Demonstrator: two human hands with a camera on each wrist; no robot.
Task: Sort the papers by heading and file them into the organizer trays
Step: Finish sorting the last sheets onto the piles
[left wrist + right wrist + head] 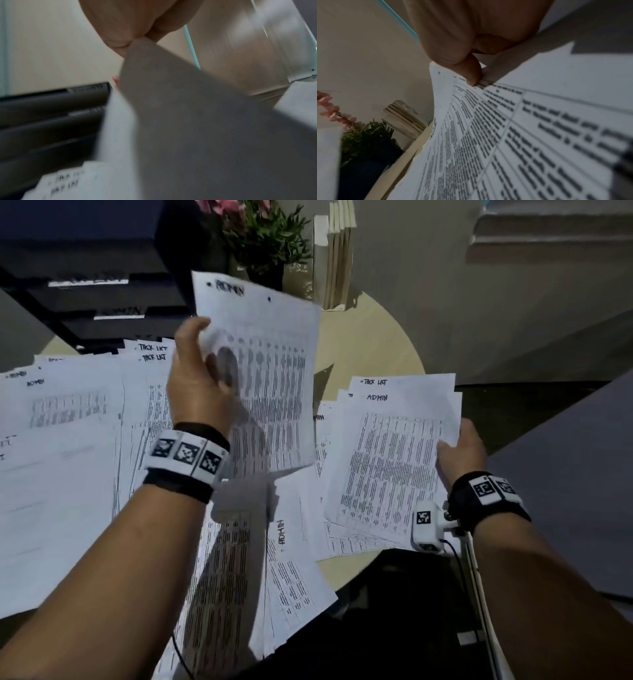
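A white sheet headed ADMIN (263,378) is lifted upright above the counter (370,344). Right of it, a fanned stack (394,460) shows TASK LIST and ADMIN headings. More printed sheets (68,457) lie spread flat at left, before the black organizer trays (102,302).

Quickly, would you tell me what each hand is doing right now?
Left hand: grips a lifted ADMIN sheet.
Right hand: pinches a fanned stack of papers.
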